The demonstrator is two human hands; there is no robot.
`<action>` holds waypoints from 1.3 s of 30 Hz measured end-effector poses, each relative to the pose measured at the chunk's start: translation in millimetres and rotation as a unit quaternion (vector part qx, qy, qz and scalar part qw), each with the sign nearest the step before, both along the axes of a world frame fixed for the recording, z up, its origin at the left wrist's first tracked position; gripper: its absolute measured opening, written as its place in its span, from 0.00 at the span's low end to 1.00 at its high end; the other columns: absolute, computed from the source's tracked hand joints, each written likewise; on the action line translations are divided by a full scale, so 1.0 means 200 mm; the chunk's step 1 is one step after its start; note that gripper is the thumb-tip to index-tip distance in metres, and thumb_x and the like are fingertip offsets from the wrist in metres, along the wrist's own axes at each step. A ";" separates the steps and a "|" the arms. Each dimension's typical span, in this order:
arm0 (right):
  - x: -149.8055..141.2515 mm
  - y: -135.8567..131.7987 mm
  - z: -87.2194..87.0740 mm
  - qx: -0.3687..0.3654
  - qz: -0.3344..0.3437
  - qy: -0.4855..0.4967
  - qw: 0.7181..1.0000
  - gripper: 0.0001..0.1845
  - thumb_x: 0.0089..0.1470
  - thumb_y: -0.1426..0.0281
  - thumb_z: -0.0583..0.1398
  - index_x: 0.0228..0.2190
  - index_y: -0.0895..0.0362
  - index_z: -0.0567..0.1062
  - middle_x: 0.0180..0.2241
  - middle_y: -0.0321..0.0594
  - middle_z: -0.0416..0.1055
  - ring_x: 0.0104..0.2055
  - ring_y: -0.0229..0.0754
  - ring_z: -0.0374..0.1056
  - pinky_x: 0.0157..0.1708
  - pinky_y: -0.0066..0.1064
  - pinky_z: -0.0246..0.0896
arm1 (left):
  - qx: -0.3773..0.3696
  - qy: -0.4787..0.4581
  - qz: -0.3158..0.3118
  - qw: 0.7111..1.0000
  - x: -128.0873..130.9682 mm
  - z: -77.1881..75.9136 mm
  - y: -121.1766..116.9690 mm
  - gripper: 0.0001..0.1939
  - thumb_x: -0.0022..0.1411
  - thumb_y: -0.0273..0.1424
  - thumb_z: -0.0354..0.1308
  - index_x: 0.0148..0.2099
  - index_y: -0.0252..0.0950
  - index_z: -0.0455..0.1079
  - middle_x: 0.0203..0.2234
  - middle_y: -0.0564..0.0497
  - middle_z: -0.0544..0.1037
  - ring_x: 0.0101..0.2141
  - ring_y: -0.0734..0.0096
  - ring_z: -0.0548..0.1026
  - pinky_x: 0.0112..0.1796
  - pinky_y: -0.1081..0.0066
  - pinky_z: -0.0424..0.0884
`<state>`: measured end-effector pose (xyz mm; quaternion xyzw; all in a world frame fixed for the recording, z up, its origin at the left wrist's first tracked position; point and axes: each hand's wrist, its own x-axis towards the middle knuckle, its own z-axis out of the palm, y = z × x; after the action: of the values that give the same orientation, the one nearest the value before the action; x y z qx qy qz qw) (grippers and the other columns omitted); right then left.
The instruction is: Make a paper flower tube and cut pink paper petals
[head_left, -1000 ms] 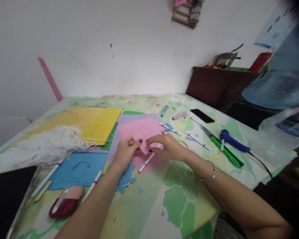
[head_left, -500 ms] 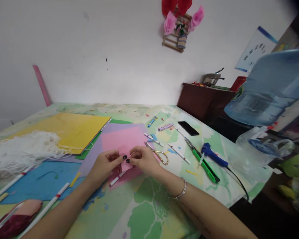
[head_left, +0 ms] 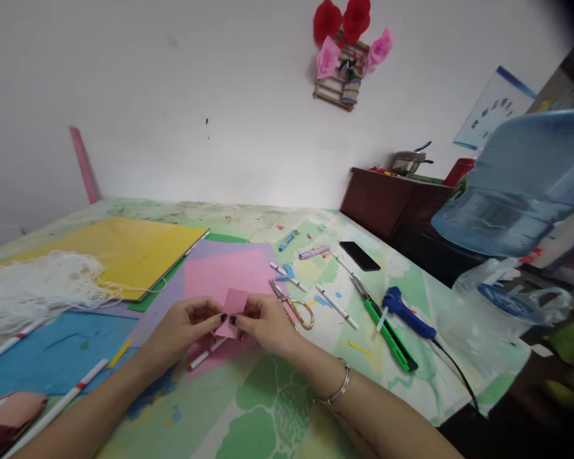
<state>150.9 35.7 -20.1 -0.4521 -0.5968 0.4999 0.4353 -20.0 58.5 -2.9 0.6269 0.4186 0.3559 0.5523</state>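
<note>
A small piece of pink paper is pinched between my two hands. My left hand grips its left edge, thumb in front and fingers behind. My right hand holds the right edge the same way, the thumbs almost meeting. Beneath them lies a larger pink sheet on a purple sheet. Partly under my hands rests a white paper stick. Gold-handled scissors lie just right of my right hand.
At right lie a green utility knife, a blue glue gun with its cord, and a black phone. White yarn and a yellow board are at left. A blue sheet lies nearer.
The small pink paper now stands more upright and shows more of its face between my hands. Both hands still hold it. The camera view has shifted slightly.
</note>
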 end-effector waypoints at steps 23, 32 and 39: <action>0.05 -0.06 0.02 -0.075 -0.016 0.078 0.994 0.04 0.44 0.71 0.61 0.25 0.59 0.71 0.18 0.33 0.70 0.18 0.33 0.65 0.19 0.24 0.57 | -0.068 -0.019 0.024 0.997 0.04 -0.01 -0.06 0.12 0.50 0.37 0.63 0.32 0.34 0.69 0.21 0.55 0.73 0.19 0.78 0.68 0.20 0.79 0.64; 0.06 -0.06 0.03 -0.054 0.005 0.052 0.997 0.06 0.48 0.68 0.59 0.26 0.60 0.71 0.19 0.35 0.70 0.19 0.33 0.65 0.19 0.24 0.56 | -0.069 -0.013 0.007 0.998 0.04 -0.01 -0.06 0.11 0.48 0.35 0.64 0.30 0.33 0.69 0.19 0.56 0.72 0.18 0.80 0.66 0.18 0.80 0.64; 0.06 -0.06 0.01 -0.071 0.011 0.069 0.995 0.08 0.49 0.68 0.60 0.24 0.59 0.68 0.17 0.35 0.71 0.18 0.33 0.65 0.19 0.23 0.56 | -0.041 -0.015 0.036 0.998 0.04 0.00 -0.07 0.12 0.46 0.35 0.65 0.30 0.33 0.69 0.20 0.57 0.71 0.17 0.81 0.66 0.17 0.80 0.63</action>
<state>162.3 23.7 -18.3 -0.4394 -0.5336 0.5756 0.4368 -12.6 45.5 -2.6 0.5829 0.4469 0.3670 0.5708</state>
